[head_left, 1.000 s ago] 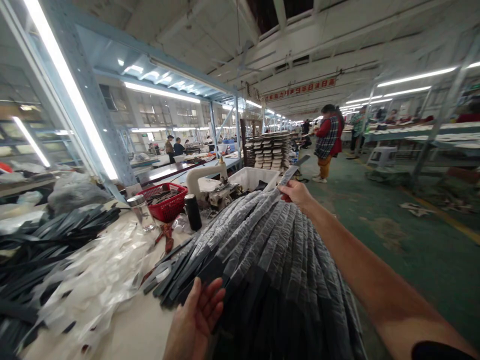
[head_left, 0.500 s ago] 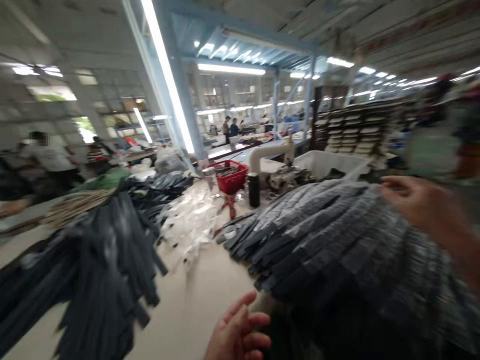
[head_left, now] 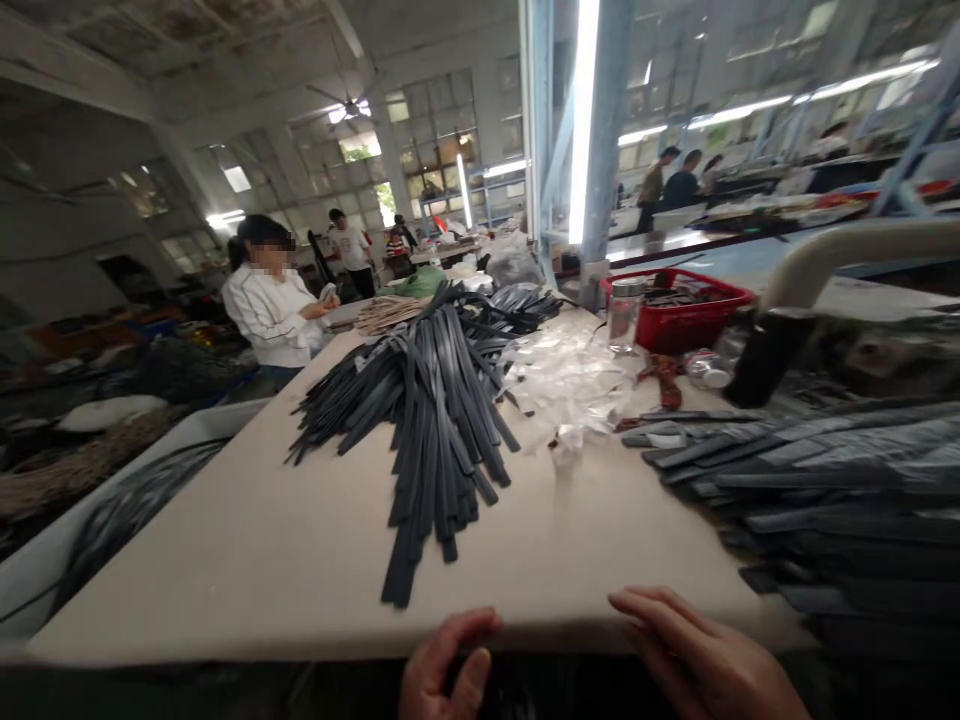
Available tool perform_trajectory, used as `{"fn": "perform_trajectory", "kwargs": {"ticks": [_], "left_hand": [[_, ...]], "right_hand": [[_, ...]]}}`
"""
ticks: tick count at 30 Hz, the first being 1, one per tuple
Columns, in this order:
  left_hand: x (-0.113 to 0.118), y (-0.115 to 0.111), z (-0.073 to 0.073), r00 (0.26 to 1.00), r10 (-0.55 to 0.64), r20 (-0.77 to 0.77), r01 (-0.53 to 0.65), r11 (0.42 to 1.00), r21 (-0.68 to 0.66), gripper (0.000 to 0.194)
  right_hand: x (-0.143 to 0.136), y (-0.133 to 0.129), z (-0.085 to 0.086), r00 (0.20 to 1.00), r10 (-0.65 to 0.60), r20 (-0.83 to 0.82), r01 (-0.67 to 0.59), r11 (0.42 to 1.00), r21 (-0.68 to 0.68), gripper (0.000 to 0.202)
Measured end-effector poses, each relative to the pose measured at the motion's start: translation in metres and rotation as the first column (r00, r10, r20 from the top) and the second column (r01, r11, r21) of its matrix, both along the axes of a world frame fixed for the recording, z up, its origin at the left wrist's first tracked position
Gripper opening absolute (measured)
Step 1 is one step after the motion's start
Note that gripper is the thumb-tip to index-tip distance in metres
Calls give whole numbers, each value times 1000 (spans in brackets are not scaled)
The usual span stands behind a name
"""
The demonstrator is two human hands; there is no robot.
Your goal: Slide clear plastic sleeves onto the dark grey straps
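Note:
My left hand (head_left: pixel 448 665) is at the front edge of the pale table (head_left: pixel 247 560), thumb and fingers apart with nothing between them. To its right, also by the edge, my right hand (head_left: pixel 701 650) has its fingers stretched out and holds nothing. A fanned heap of dark grey strips (head_left: pixel 442 420) lies on the table ahead of my left hand. Another layered pile of dark strips (head_left: pixel 817 490), partly shiny, lies to the right beyond my right hand. Crumpled clear plastic wrapping (head_left: pixel 574 380) sits between the two piles.
A red basket (head_left: pixel 690 315) and a glass jar (head_left: pixel 624 318) stand at the back right, near a machine with a thick curved arm (head_left: pixel 817 265). On the left, a white bin (head_left: pixel 45 560) holds dark strips. A person in white (head_left: pixel 270 310) stands across the table.
The view has swung left. My right hand has come away from the shiny strip pile to the table's front edge. My left hand stays low, fingers still apart.

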State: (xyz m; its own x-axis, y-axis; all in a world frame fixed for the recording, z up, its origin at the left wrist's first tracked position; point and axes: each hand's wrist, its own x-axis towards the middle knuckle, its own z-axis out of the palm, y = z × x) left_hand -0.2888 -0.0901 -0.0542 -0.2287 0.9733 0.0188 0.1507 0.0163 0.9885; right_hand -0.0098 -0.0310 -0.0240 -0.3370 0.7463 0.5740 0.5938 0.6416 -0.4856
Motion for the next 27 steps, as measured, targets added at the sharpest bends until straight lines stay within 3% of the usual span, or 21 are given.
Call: {"fn": "perform_trajectory", "kwargs": {"ticks": [1, 2, 4, 7, 8, 10, 12, 14, 17, 20, 23, 27], "left_hand": [[-23, -3, 2, 969, 76, -236, -49, 992, 119, 32], [-45, -5, 4, 884, 136, -447, -40, 975, 219, 37], [-83, -7, 4, 632, 214, -745, 40, 951, 307, 55], [-115, -6, -4, 301, 230, -926, 126, 952, 277, 70], [-119, -5, -7, 238, 216, -947, 148, 956, 255, 70], [-121, -3, -14, 182, 196, -964, 181, 956, 229, 64], [-121, -2, -18, 203, 183, -962, 191, 956, 222, 52], [-122, -1, -16, 274, 153, -949, 197, 957, 211, 36], [-125, 3, -7, 465, 58, -883, 196, 966, 167, 24], [-126, 11, 4, 647, 94, -757, 31, 988, 149, 37], [-123, 24, 14, 626, 178, -759, -110, 984, 140, 41], [-116, 38, 30, 566, 78, -821, -70, 996, 46, 22]], "right_hand": [[-11, 1, -3, 998, 60, -1, -60, 998, -15, 19], [-20, 2, -5, 994, 105, -2, -105, 994, -27, 19], [-30, 4, -3, 987, 160, 0, -160, 986, -43, 19], [-38, 6, 4, 979, 203, 31, -201, 978, -61, 18], [-40, 7, 6, 976, 213, 43, -210, 976, -65, 18], [-43, 7, 6, 973, 225, 59, -220, 973, -74, 19], [-44, 7, 2, 972, 227, 59, -222, 972, -83, 18], [-45, 6, -4, 969, 238, 66, -229, 967, -115, 19], [-46, 4, -14, 962, 259, 88, -240, 954, -179, 21], [-48, 4, -18, 960, 266, 83, -244, 946, -215, 21], [-48, 5, -19, 963, 263, 53, -245, 942, -228, 19], [-45, 6, -24, 965, 260, 28, -247, 942, -227, 19]]}}
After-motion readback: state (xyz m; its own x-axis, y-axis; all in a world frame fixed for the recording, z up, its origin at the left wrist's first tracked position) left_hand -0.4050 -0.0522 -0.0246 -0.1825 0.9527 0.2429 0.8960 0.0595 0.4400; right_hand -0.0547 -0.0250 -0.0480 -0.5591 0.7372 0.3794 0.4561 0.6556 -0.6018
